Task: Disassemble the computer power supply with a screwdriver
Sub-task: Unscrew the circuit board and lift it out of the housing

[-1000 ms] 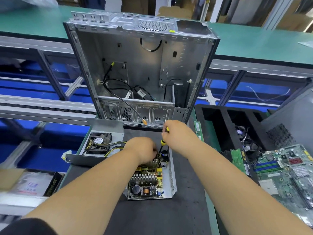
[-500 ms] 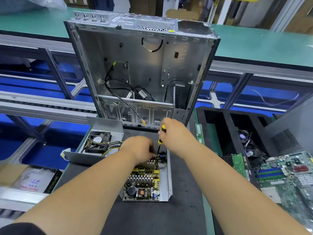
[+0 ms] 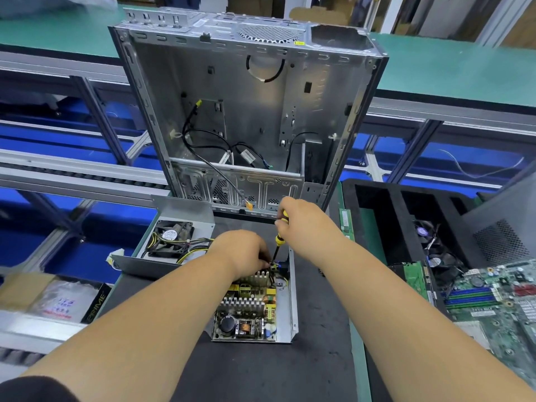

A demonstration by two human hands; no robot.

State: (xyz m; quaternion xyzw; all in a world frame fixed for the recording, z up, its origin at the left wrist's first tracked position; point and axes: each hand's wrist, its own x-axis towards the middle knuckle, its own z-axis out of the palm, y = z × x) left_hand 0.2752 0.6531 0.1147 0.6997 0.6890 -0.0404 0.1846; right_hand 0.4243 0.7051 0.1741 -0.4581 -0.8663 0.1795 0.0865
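1. I see the supply (image 3: 255, 309) lying open on the dark surface (image 3: 261, 372), in front of the upright case (image 3: 249, 111). Its long axis runs away from me, the board with heat sinks facing up, a metal wall along its right side.
2. My right hand (image 3: 301, 221) is curled round the screwdriver (image 3: 279, 239) handle, yellow and black. The tool stands nearly upright, leaning a little, tip down into the far end of the supply.
3. My left hand (image 3: 243, 253) rests on that same far end, fingers bent down among the wires just beside the shaft. I cannot tell whether they pinch anything, since the back of the hand hides them.
4. The screwdriver tip and whatever it meets are lost in dark wiring; I cannot make out a screw.
5. The cover (image 3: 174, 242), with its fan and yellow wires, lies just left of the supply, open side up.
6. At right a black tray (image 3: 391, 216) and a motherboard (image 3: 493, 300) are cut off by the frame edge.
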